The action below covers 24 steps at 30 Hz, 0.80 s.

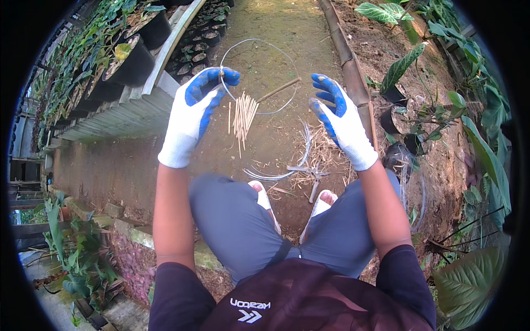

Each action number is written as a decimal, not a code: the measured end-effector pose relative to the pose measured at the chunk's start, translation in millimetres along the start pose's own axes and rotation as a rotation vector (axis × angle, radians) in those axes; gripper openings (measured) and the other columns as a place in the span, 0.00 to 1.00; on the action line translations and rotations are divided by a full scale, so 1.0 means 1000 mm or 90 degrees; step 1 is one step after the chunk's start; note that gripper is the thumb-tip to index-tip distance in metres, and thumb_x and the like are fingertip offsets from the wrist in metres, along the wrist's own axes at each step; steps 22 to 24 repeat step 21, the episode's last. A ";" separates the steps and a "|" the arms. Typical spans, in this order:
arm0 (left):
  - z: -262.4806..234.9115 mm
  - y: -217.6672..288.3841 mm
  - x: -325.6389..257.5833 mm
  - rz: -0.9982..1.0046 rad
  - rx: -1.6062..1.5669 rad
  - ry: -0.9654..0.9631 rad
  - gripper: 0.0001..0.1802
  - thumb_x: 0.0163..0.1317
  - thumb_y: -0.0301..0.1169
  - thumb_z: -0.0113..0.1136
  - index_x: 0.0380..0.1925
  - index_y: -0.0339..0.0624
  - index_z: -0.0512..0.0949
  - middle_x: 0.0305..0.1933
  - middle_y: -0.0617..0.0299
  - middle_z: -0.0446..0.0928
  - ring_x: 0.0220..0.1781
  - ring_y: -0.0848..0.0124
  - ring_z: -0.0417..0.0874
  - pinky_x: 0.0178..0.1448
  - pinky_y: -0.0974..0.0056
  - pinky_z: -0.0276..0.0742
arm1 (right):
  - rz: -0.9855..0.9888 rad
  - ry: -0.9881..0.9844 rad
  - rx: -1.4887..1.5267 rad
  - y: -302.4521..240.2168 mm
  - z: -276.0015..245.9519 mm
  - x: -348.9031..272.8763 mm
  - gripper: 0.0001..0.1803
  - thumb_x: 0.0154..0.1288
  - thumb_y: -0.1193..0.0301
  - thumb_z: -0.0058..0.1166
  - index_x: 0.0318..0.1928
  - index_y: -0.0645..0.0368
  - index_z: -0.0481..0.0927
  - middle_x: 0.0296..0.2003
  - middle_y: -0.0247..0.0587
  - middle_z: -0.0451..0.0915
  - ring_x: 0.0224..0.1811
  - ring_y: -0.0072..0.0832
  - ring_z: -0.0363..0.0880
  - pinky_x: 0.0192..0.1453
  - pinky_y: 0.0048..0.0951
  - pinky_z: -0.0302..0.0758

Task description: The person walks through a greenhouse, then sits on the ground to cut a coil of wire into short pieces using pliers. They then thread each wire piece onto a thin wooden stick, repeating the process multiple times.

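Note:
Both my hands wear white knit gloves with blue coated palms. My left hand (201, 99) is raised, its fingers curled round the near-left side of a thin wire loop (259, 40); the exact grip is partly hidden. My right hand (339, 113) is held up across from it, fingers bent but apart, with nothing in it. A short brown stick (280, 90) shows across the loop's right side; whether it touches the wire I cannot tell. Beyond and between the hands lies a bundle of thin pale sticks (243, 118) on the ground.
Near my feet are a coil of wire (274, 177), a grey metal tool (313, 175) and a heap of pale shavings (326, 149). Potted plants stand on a raised bench (127, 105) at left. A bamboo edging (343, 47) borders a planted soil bed at right.

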<state>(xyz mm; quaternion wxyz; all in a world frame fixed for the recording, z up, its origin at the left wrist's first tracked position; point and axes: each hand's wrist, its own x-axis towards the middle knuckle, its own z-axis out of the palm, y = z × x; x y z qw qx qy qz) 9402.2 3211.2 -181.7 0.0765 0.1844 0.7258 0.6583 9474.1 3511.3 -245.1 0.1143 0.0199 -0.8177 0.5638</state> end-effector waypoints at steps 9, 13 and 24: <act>-0.130 -0.227 -0.093 -0.127 -0.089 0.261 0.16 0.71 0.27 0.64 0.57 0.36 0.80 0.56 0.56 0.85 0.60 0.65 0.84 0.68 0.60 0.76 | 0.083 -0.084 0.043 0.012 -0.004 -0.007 0.25 0.75 0.65 0.61 0.68 0.58 0.75 0.61 0.37 0.80 0.58 0.27 0.79 0.65 0.32 0.76; -0.154 -0.332 -0.114 -0.221 -0.236 0.344 0.18 0.70 0.26 0.64 0.59 0.37 0.79 0.56 0.55 0.84 0.58 0.61 0.86 0.62 0.58 0.81 | 0.108 -0.100 -0.011 0.019 -0.001 -0.007 0.25 0.75 0.65 0.61 0.67 0.58 0.75 0.60 0.38 0.81 0.58 0.26 0.79 0.63 0.32 0.77; -0.214 -0.438 -0.144 -0.415 -0.296 0.491 0.22 0.72 0.31 0.63 0.66 0.50 0.75 0.60 0.58 0.82 0.61 0.55 0.84 0.64 0.45 0.81 | 0.138 -0.155 -0.123 0.027 0.013 -0.004 0.24 0.75 0.66 0.60 0.68 0.58 0.75 0.62 0.41 0.80 0.60 0.26 0.79 0.63 0.31 0.77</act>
